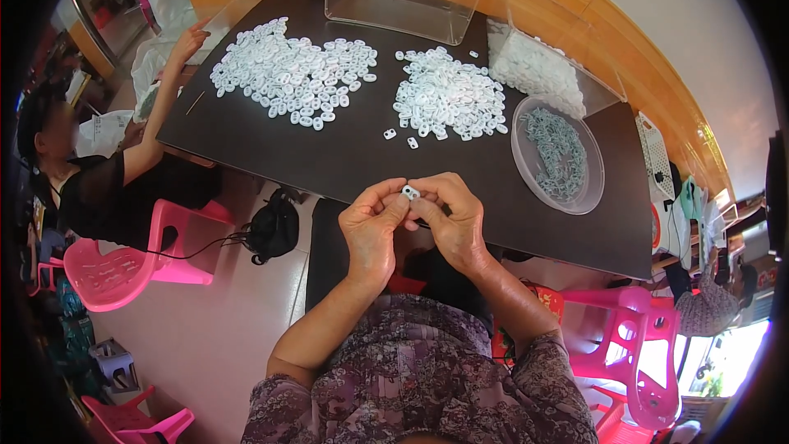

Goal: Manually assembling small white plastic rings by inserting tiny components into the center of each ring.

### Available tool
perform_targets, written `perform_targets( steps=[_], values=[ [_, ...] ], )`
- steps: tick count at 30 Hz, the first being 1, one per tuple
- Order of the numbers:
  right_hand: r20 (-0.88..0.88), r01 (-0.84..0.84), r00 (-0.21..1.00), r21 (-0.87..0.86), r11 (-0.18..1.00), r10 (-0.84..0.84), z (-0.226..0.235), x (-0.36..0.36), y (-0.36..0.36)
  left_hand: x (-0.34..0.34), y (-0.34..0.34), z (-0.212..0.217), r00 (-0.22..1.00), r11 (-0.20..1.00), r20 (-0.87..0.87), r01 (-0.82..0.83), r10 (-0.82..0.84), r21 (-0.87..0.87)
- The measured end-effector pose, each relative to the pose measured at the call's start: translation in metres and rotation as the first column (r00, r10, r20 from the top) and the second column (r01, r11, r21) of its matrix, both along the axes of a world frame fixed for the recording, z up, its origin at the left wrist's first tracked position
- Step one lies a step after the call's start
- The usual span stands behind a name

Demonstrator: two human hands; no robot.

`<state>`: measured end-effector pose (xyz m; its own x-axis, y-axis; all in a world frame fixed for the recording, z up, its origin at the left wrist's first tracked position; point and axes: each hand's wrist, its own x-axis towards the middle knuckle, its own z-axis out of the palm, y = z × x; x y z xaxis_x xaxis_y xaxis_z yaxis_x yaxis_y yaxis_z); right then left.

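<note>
Together, bent fingers (pixel 383 191) around white piece (pixel 410 191)

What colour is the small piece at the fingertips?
The small piece is white with dark spots, seen in the head view.

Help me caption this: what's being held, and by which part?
A small white piece with dark holes, pinched by its edges between the left hand and right hand.

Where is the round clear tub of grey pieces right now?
In the head view, the round clear tub sits on the right of the dark table, just in front of the white-filled clear box.
</note>
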<state>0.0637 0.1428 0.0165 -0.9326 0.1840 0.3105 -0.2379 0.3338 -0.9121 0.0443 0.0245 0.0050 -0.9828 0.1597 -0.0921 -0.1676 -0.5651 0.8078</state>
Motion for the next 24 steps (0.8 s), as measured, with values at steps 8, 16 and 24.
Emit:
perform_targets(
  steps=[8, 16, 24],
  values=[
    [-0.183, 0.015, 0.983, 0.235, 0.972, 0.029, 0.001, -0.002, 0.000, -0.002, 0.000, 0.003, 0.998, 0.999, 0.056, -0.030, 0.028, 0.046],
    [-0.272, 0.076, 0.962, 0.297, 0.952, 0.008, -0.001, -0.003, -0.002, 0.000, -0.002, 0.006, 0.997, 0.996, 0.079, -0.013, 0.005, 0.091],
    [-0.196, 0.008, 0.980, 0.188, 0.982, 0.029, 0.000, 0.000, -0.003, -0.002, -0.011, -0.002, 0.996, 1.000, -0.081, 0.019, -0.021, -0.024]
  ],
)
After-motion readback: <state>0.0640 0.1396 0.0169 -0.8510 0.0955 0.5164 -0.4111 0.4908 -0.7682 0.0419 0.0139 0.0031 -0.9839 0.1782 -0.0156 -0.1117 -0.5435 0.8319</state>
